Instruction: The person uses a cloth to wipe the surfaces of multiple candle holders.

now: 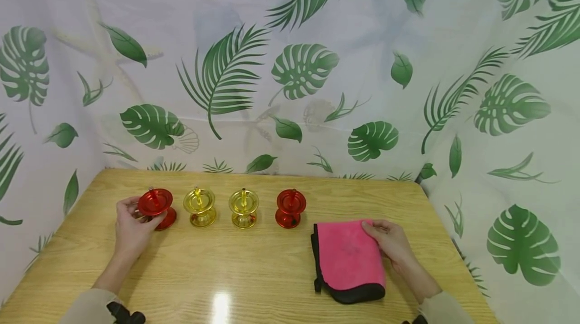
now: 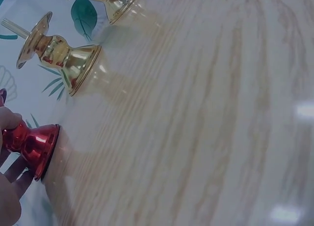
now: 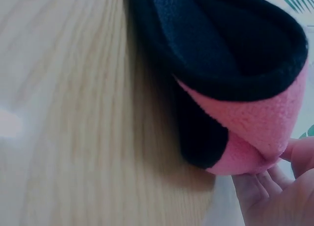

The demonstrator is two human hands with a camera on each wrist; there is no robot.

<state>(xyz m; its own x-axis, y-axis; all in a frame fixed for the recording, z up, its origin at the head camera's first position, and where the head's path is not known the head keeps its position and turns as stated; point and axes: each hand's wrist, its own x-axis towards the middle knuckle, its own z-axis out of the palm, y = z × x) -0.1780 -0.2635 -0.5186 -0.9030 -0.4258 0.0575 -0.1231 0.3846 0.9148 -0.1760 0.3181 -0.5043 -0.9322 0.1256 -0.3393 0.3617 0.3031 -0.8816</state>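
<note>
At the left end of a row, my left hand [image 1: 130, 229] grips a red metallic candle holder [image 1: 155, 202] between thumb and fingers. Its flared base shows in the left wrist view, where the red holder [image 2: 40, 145] stands upright on the table. My right hand [image 1: 395, 243] pinches the upper right edge of a folded pink fleece cloth [image 1: 349, 256] with black edging. In the right wrist view, the cloth [image 3: 255, 113] bulges open in loose folds, dark inside, with the thumb and fingertips at its pink corner.
Right of the held holder stand two gold candle holders, a nearer one [image 1: 200, 208] and a farther one [image 1: 243, 208], then another red candle holder [image 1: 290, 208]. All rest on the wooden table [image 1: 195, 268]. A leaf-printed curtain [image 1: 235, 152] borders the table's back and sides.
</note>
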